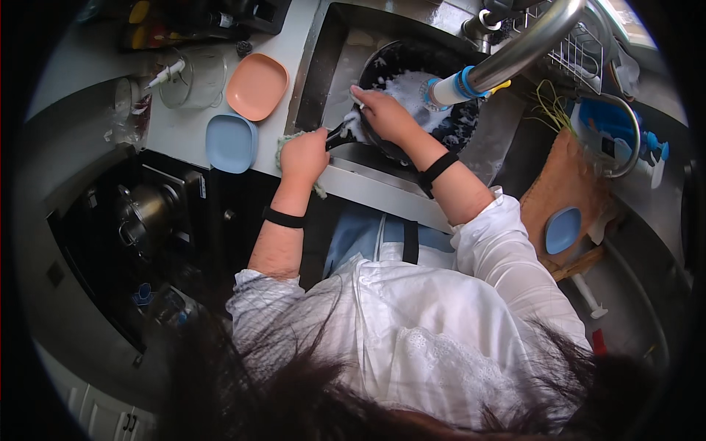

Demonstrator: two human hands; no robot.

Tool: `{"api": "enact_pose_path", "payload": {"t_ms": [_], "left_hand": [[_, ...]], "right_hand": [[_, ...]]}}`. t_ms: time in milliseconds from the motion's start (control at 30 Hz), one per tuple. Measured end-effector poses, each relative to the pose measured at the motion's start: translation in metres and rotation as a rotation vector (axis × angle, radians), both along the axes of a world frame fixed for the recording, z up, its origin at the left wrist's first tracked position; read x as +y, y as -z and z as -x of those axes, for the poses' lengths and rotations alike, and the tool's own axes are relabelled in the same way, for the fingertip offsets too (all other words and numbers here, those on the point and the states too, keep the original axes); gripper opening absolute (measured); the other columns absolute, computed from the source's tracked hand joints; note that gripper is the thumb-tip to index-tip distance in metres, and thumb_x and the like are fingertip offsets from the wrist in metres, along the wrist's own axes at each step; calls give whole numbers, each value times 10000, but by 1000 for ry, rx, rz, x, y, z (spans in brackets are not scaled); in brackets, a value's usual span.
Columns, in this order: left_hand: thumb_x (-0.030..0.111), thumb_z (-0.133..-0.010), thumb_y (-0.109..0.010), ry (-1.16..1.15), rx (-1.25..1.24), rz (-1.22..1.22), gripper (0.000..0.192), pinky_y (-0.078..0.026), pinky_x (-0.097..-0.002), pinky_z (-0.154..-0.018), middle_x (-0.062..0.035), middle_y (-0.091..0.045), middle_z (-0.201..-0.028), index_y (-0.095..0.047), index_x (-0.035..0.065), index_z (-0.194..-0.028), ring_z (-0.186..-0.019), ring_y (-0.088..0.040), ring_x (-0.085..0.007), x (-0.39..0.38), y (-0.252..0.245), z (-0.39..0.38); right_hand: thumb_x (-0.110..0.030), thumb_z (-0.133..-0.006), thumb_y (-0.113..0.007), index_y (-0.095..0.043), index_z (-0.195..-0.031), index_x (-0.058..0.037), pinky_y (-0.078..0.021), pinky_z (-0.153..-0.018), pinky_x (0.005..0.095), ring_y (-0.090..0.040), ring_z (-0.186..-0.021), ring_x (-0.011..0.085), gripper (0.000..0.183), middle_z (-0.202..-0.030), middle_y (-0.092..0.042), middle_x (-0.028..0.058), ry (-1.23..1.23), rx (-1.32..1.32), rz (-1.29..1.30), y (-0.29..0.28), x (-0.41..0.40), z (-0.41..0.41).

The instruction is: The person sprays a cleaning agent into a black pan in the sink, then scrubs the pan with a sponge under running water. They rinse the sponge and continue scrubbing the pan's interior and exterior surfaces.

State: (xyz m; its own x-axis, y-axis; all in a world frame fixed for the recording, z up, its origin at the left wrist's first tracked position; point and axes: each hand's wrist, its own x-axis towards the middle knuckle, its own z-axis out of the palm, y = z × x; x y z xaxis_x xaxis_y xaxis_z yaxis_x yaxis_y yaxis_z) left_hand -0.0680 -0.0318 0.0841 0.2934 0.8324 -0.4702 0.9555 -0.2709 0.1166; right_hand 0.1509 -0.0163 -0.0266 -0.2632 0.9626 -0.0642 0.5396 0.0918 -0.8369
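A black frying pan (469,124) with white suds inside rests in the steel sink (336,71). My left hand (303,154) is closed around its black handle (341,136), over the sink's near left edge. Beneath that hand a pale green cloth (284,151) lies on the counter edge. At the pan's rim, close to the handle, is my right hand (389,116), its fingers bent and partly hidden. Something white shows by its fingertips; whether it is foam or a held scrubber is unclear. More foam (353,124) clings where the handle meets the pan.
Above the pan hangs the faucet's white-and-blue spray head (444,91). An orange dish (257,86), a blue dish (230,143) and a clear pitcher (193,77) stand on the left counter. To the right are a brown cutting board (557,171), another blue dish (562,230) and a wire rack (576,55).
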Motion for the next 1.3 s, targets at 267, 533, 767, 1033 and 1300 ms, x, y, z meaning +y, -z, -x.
{"api": "enact_pose_path", "payload": {"t_ms": [267, 533, 767, 1033, 1300], "left_hand": [[310, -833, -795, -26, -42, -19, 305, -580, -500, -700, -151, -747, -847, -688, 84, -1008, -811, -730, -391, -4, 2, 49], [569, -908, -716, 99, -55, -97, 513, -570, -417, -556, -117, -703, -715, -602, 70, -955, -662, -734, -308, -6, 22, 71], [550, -926, -698, 82, -147, -30, 463, -561, -426, -533, -112, -688, -694, -604, 98, -965, -634, -720, -311, -1, 36, 74], [566, -920, -699, 110, -115, -43, 461, -555, -401, -504, -71, -666, -670, -585, 120, -953, -603, -714, -274, 0, 37, 77], [587, -910, -698, 154, -95, -102, 485, -544, -410, -486, -91, -647, -651, -599, 113, -948, -572, -694, -291, 0, 38, 77]], "right_hand": [[-118, -990, -563, -568, -1498, -153, -523, -983, 481, -634, -1097, 405, 509, -1259, -667, 179, -109, -125, 104, -18, 12, 51], [-183, -974, -640, -682, -1346, -103, -550, -925, 455, -669, -1022, 370, 384, -1121, -708, 148, -178, -73, -23, -11, 27, 53], [-61, -861, -715, -782, -1188, -142, -570, -880, 436, -690, -981, 349, 343, -1048, -730, 113, -107, -107, -114, 15, 76, 38], [-116, -854, -778, -759, -939, -34, -562, -828, 431, -694, -935, 358, 119, -948, -718, 143, 9, 64, 95, 20, 82, 52], [-133, -886, -769, -685, -935, -47, -533, -792, 463, -647, -895, 374, 130, -895, -649, 149, -126, 77, -14, 26, 65, 51]]}}
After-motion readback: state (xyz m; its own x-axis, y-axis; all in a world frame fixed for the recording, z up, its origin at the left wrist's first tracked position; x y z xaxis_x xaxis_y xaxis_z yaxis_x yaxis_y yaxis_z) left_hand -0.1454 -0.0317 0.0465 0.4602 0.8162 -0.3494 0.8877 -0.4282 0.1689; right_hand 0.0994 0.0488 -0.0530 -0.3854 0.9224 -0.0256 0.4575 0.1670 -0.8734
